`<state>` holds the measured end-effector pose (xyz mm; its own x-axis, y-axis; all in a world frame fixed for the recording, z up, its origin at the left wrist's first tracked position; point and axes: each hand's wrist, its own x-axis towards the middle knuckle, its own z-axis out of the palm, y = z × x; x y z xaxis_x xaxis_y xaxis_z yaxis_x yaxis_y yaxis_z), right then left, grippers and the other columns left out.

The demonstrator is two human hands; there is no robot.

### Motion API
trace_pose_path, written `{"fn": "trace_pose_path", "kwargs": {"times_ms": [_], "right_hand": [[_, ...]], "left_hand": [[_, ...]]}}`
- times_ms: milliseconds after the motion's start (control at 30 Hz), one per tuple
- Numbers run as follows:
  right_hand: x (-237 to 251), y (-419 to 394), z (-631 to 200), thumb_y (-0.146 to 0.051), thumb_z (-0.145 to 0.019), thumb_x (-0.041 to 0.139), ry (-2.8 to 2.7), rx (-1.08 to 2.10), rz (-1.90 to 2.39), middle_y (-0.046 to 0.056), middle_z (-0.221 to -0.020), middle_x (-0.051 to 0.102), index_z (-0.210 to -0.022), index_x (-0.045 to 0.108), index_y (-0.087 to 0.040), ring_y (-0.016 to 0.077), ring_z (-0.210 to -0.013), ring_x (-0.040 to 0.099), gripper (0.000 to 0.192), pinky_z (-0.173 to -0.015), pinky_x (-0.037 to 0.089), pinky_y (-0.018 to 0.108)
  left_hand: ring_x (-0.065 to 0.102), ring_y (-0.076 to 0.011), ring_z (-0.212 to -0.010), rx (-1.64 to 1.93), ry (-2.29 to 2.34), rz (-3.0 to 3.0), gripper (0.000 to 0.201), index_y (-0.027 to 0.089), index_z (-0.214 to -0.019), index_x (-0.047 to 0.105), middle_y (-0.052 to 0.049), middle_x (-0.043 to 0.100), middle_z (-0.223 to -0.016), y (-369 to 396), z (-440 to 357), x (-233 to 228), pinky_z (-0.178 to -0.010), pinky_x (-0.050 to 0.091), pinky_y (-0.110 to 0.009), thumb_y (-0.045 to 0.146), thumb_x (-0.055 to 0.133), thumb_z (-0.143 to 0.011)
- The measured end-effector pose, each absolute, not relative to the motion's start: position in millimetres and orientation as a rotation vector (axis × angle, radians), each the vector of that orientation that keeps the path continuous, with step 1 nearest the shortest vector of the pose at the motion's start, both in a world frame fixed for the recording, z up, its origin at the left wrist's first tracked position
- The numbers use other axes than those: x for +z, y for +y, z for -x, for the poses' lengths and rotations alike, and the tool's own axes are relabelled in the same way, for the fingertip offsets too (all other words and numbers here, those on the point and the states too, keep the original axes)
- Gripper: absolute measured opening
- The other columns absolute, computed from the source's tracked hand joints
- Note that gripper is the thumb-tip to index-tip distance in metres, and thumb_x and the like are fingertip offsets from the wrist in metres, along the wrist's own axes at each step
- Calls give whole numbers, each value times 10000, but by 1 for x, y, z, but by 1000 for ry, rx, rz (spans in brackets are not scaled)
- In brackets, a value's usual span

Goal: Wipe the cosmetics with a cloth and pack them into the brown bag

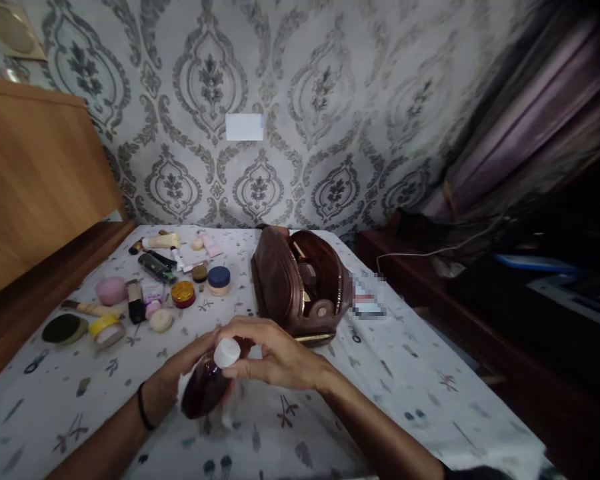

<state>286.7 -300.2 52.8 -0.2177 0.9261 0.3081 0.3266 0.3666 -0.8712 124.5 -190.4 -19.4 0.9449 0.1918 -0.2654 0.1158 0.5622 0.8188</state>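
Note:
A dark reddish-brown bottle (203,390) with a ribbed white cap (227,353) is tilted over the near part of the table. My left hand (190,353) is closed round its far side, the fingers mostly hidden behind it. With thumb and fingers, my right hand (275,350) grips the bottle at its cap end. Something white and blurred shows along the bottle's edge; I cannot make out what it is. Just beyond my right hand stands an unzipped brown cosmetic bag (280,283), with several small items inside, partly hidden by its wall.
On the left of the patterned tablecloth (260,427) lie several jars and tubes, among them a blue-lidded jar (219,280), a gold-lidded jar (183,294) and a yellow-lidded jar (107,329). A wooden panel (40,180) borders the left; a patterned wall (325,100) stands behind.

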Motion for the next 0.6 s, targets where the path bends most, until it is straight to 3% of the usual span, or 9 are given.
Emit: {"fn": "trace_pose_path", "kwargs": {"times_ms": [100,200,300,400,600], "right_hand": [[58,-310,-293,-404,-848,698,-1735,728,1154,36,-930,580,-1012,661,-162,131,-786,527,295,-715,434,241],[60,-318,-296,-438,-864,669,-1666,729,1229,12,-852,575,-1034,660,-158,110,-704,485,328,-646,402,227],[63,-324,-297,-438,-865,661,-1561,730,1312,-15,-771,560,-996,657,-155,101,-669,466,312,-610,380,217],[75,-332,-301,-419,-890,627,-1539,647,1407,-23,-739,543,-952,642,-161,98,-659,471,266,-593,372,214],[128,-361,-333,-417,-906,609,-1578,572,1553,1,-753,601,-899,631,-166,114,-660,532,252,-562,394,215]], "left_hand": [[609,-161,-447,-127,265,-873,636,122,-656,658,-76,687,-614,-192,-125,-23,-388,443,-236,746,578,-746],[558,-133,-419,57,306,-1022,579,133,-661,657,-47,653,-566,-198,-132,-17,-393,412,-225,694,586,-784],[628,-163,-644,459,575,-1233,432,171,-759,681,-32,703,-714,-210,-142,-1,-575,496,-238,593,748,-694],[633,-209,-825,620,748,-1323,475,194,-804,683,-37,714,-862,-223,-155,16,-690,515,-271,633,754,-635],[594,-168,-737,584,486,-1535,384,189,-845,662,2,647,-753,-232,-188,52,-667,476,-246,557,553,-865]]}}
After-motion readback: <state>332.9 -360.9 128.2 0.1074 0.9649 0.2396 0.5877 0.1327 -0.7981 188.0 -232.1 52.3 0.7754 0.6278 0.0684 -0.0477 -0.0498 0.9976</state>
